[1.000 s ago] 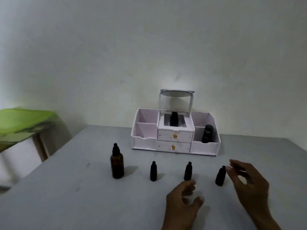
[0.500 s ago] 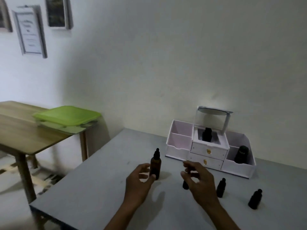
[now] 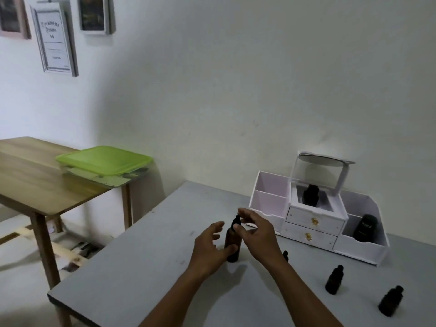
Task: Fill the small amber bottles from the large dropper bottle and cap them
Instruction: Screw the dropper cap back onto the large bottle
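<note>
Centrally, on the grey tabletop (image 3: 141, 267), stands the large amber glass dropper bottle (image 3: 232, 243), upright, with its black bulb-topped dropper cap (image 3: 236, 223) on. The left hand (image 3: 208, 250) lies open beside it, fingers spread and relaxed, the thumb tip touching the bottle's lower side. The right hand (image 3: 257, 232) curves about the cap, forefinger above the bulb and thumb at the collar; whether it actually pinches the cap I cannot tell.

To the right, three small dark amber bottles with black caps stand upright on the tabletop, well apart from one another. The first small bottle (image 3: 285, 254) is mostly hidden behind the right forearm, the second small bottle (image 3: 333, 279) is further right, and the third small bottle (image 3: 390, 300) is nearest the right edge.

Behind them, against the wall, sits a white plastic cosmetics organiser (image 3: 299, 218) with two gold-knobbed drawers and a tilted mirror (image 3: 325, 160) on top. A black bottle (image 3: 311, 194) stands in its middle compartment and a black jar (image 3: 365, 227) in its right one.

At left, a wooden side table (image 3: 35, 180) bears a green-lidded clear box (image 3: 103, 161), and framed pictures (image 3: 56, 41) hang on the wall.
</note>
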Motion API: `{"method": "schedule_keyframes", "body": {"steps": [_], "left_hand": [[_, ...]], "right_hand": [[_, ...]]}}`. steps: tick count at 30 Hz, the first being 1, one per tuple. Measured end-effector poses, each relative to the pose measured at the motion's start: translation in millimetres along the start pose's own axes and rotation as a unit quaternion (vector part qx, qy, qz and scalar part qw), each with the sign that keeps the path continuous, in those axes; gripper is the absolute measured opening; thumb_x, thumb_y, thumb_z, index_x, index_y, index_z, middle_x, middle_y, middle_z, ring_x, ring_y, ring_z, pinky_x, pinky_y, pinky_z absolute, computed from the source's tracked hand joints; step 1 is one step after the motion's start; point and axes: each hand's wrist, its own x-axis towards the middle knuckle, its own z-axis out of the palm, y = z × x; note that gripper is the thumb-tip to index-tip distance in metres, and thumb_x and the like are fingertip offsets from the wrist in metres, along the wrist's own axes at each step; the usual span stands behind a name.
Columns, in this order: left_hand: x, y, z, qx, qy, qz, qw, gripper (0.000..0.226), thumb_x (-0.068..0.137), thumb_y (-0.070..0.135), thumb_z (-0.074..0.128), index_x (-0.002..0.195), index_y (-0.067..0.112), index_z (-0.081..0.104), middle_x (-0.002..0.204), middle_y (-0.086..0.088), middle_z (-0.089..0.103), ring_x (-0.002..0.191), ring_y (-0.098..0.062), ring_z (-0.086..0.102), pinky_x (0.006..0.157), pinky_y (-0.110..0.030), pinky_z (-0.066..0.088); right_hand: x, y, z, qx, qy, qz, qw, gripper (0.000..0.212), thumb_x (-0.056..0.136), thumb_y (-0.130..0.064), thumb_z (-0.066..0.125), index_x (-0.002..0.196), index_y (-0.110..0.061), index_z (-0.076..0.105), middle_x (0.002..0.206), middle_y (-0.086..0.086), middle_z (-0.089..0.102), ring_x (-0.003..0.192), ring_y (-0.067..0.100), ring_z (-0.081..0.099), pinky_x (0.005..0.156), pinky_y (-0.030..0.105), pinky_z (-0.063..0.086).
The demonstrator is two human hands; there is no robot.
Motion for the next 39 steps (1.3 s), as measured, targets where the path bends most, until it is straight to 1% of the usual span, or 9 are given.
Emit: {"method": "schedule_keyframes", "body": {"steps": [7,12,16,19,23,28,33,36,39], "left_hand": [[13,-13,12,-0.003,-0.028,0.034,0.999,0.064,0.071,0.041,0.08,0.128,0.033,0.054,0.126,0.015,0.059,0.11,-0.005,0.058,0.086,-0.013,0.048],[14,-20,19,-0.022,-0.015,0.061,0.998,0.044,0.074,0.036,0.08,0.113,0.038,0.061,0.107,0.015,0.069,0.094,0.001,0.065,0.083,-0.012,0.053],[14,-26,23,-0.04,-0.007,0.062,0.997,0.042,0.074,0.039,0.079,0.113,0.032,0.065,0.104,0.017,0.07,0.093,0.001,0.067,0.083,-0.014,0.053],[13,-28,23,-0.039,-0.01,0.069,0.997,0.043,0.075,0.039,0.079,0.115,0.032,0.064,0.103,0.021,0.068,0.095,0.006,0.065,0.082,-0.011,0.052],[13,-26,19,-0.044,-0.02,0.072,0.996,0.046,0.075,0.035,0.08,0.118,0.029,0.065,0.105,0.016,0.07,0.096,0.001,0.066,0.083,-0.014,0.053],[13,-25,18,-0.039,-0.02,0.079,0.996,0.044,0.074,0.037,0.08,0.116,0.029,0.066,0.103,0.017,0.07,0.095,0.0,0.067,0.086,-0.019,0.055],[15,-25,17,-0.035,-0.021,0.08,0.996,0.045,0.073,0.043,0.079,0.115,0.031,0.066,0.104,0.017,0.071,0.095,0.0,0.067,0.087,-0.023,0.055],[15,-26,16,-0.033,-0.021,0.084,0.996,0.048,0.072,0.043,0.078,0.116,0.028,0.066,0.103,0.014,0.072,0.095,-0.001,0.067,0.087,-0.026,0.057],[16,-24,16,-0.03,-0.015,0.089,0.995,0.047,0.072,0.041,0.079,0.116,0.029,0.067,0.103,0.015,0.072,0.093,-0.001,0.068,0.085,-0.026,0.057]], "right_hand": [[0,16,11,0.004,0.029,-0.004,1.0,0.03,0.086,-0.014,0.076,0.11,-0.03,0.069,0.101,-0.019,0.069,0.094,-0.012,0.064,0.074,0.005,0.05],[1,21,16,0.053,0.061,0.009,0.997,0.029,0.076,-0.021,0.085,0.099,-0.032,0.071,0.093,-0.014,0.074,0.09,0.0,0.069,0.076,0.019,0.057],[-1,25,20,0.086,0.069,0.013,0.994,0.041,0.071,-0.028,0.088,0.108,-0.032,0.069,0.096,-0.009,0.07,0.091,0.005,0.067,0.077,0.024,0.059],[-4,28,22,0.108,0.07,-0.01,0.992,0.044,0.081,-0.021,0.082,0.12,-0.031,0.066,0.11,-0.012,0.07,0.103,0.006,0.066,0.082,0.022,0.058],[-6,31,21,0.099,0.077,-0.021,0.992,0.039,0.085,-0.006,0.075,0.11,-0.035,0.07,0.109,-0.012,0.073,0.099,0.004,0.069,0.084,0.023,0.058],[-5,30,21,0.11,0.087,-0.016,0.99,0.033,0.074,-0.018,0.086,0.103,-0.024,0.071,0.097,-0.009,0.073,0.09,0.008,0.07,0.079,0.025,0.059],[-7,29,24,0.13,0.081,-0.014,0.988,0.037,0.086,-0.01,0.075,0.119,-0.026,0.068,0.112,-0.009,0.072,0.105,0.009,0.068,0.087,0.029,0.059],[-8,28,28,0.102,0.089,-0.006,0.991,0.033,0.09,-0.01,0.071,0.113,-0.033,0.069,0.11,-0.014,0.072,0.103,0.005,0.069,0.091,0.033,0.059],[-7,27,29,0.113,0.108,0.001,0.988,0.031,0.081,-0.014,0.081,0.106,-0.028,0.072,0.101,-0.011,0.073,0.094,0.007,0.07,0.084,0.032,0.06]]}}
